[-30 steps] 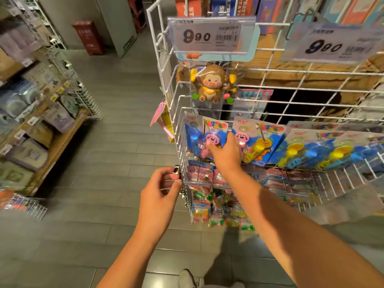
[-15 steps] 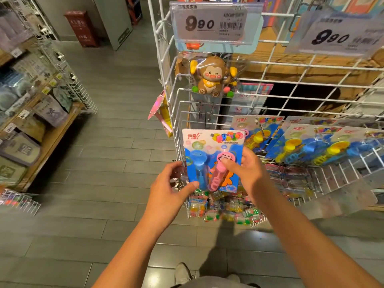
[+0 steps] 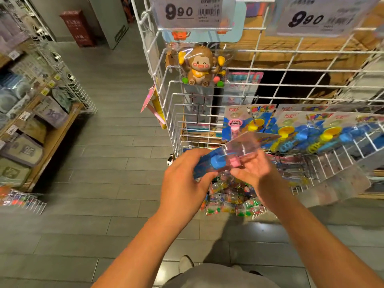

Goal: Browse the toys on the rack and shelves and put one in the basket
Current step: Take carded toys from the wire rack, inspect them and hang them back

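A carded toy pack [image 3: 234, 150] with a blue and a pink toy under a clear blister lies tilted almost flat between my hands, in front of the white wire rack [image 3: 166, 96]. My left hand [image 3: 185, 179] grips its lower left end. My right hand [image 3: 257, 173] holds its right side, fingers curled under the blister. More of the same packs [image 3: 301, 129] hang on the rack's hooks to the right. A brown monkey toy [image 3: 200, 66] hangs above them. No basket is in view.
Price tags reading 9.90 [image 3: 191, 12] sit at the rack's top. Small colourful packets [image 3: 232, 200] fill the rack's low bin. A wooden shelf with boxed goods [image 3: 37, 129] runs along the left. Grey tiled floor [image 3: 108, 154] lies between. My shoe [image 3: 186, 263] shows below.
My right hand pulled the toy pack off its hook and toward me. My left hand came up and took hold of it, and the pack tipped from upright to nearly flat.
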